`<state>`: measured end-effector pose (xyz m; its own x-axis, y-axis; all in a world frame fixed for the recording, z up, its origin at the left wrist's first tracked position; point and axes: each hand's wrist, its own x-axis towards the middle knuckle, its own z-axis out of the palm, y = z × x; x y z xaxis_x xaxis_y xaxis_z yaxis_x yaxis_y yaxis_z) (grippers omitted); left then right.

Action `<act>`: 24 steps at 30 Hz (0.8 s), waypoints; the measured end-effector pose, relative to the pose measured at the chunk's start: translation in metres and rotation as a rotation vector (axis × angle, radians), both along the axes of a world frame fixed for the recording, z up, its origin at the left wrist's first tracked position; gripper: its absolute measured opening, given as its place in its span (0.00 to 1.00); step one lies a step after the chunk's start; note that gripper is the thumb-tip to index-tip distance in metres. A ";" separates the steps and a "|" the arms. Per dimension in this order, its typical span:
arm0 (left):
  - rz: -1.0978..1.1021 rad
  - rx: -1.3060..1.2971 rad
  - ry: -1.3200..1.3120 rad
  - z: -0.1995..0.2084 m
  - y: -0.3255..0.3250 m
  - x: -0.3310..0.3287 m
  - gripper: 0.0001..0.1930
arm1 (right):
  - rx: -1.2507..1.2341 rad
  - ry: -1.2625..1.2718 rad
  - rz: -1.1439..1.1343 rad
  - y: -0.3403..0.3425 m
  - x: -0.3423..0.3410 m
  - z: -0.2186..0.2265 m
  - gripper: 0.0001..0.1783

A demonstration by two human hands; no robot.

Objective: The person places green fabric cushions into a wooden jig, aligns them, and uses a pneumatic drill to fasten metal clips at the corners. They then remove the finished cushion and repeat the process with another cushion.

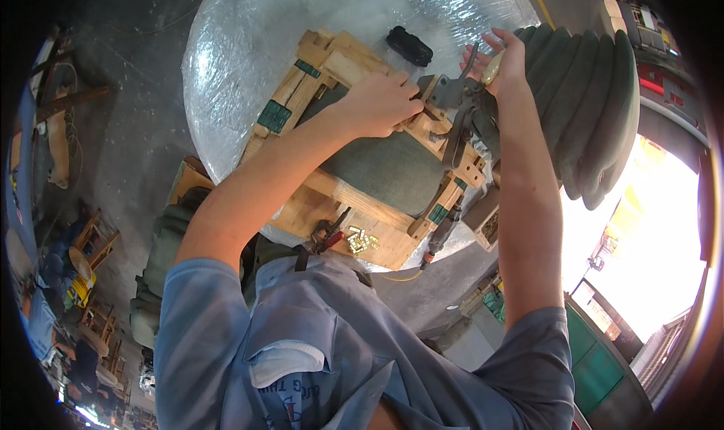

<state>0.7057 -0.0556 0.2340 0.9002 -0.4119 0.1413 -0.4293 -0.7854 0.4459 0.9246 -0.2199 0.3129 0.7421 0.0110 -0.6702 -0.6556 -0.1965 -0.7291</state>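
Our left hand (386, 104) is palm down over the pale rectangular wooden frame (354, 196), its fingers bent at the far rail; we cannot tell whether they grip anything. Our right hand (504, 62) is turned up with its fingers loosely spread, and a cream-coloured, rounded handle (492, 68) lies against its palm.

The handle is beside the dark metal lever clamp (455, 139) at the frame's far right side. The clamp's long bar stands nearly upright in our view, one end pointing away from us and slightly right, the other back towards us. The handle tilts the same way, away and to the right.

The frame rests on the round bench (219, 75) wrapped in clear plastic, its long axis running from far left to near right. Inside it lies a grey-green fabric panel (392, 170).

Beyond the frame is a small black bundle (409, 47). Near us are brass-coloured small pieces (362, 240) and a dark tool with a red handle (329, 238). To our right, a stack of grey-green padded cushions (584, 105) fans out.
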 end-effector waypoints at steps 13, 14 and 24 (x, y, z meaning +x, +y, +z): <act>-0.043 -0.013 0.057 0.004 0.010 0.003 0.19 | 0.036 0.014 0.014 -0.004 0.003 -0.002 0.44; -0.052 -0.019 0.065 0.005 0.006 0.001 0.19 | 0.039 0.017 0.019 -0.008 0.008 -0.008 0.38; -0.011 -0.048 0.069 -0.009 0.005 0.004 0.22 | 0.054 0.133 -0.072 -0.004 0.020 -0.032 0.12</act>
